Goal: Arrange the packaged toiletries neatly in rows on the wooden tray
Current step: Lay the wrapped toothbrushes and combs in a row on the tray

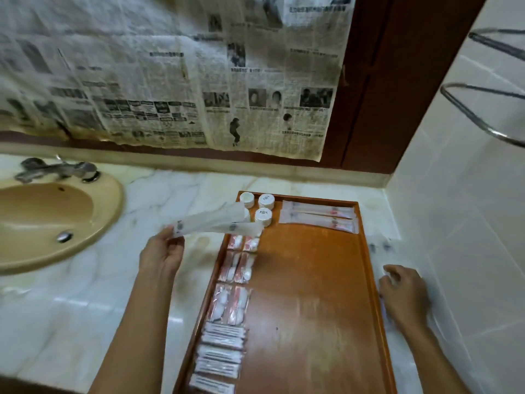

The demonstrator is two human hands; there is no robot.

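1. We see a marble desk under a newspapered wall, sink at left.
2. The tray holds toiletries along its left edge.
3. Our left hand pinches packets above the tray's corner.
4. Our right hand rests curled on the desk beside the tray; its grasp we cannot tell.

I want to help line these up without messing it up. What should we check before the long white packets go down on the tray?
1. Left hand grips the long white packets: ok, held at one end above the tray's far left corner.
2. Free space on the wooden tray: ok, the middle and right side are bare wood.
3. Left column of small packets stays straight: ok, in pairs along the left edge.
4. Round white jars clear of the packets: cannot tell, the packets hide part of one.
5. Right hand out of the way: ok, on the counter right of the tray, over clear packets too blurred to identify.
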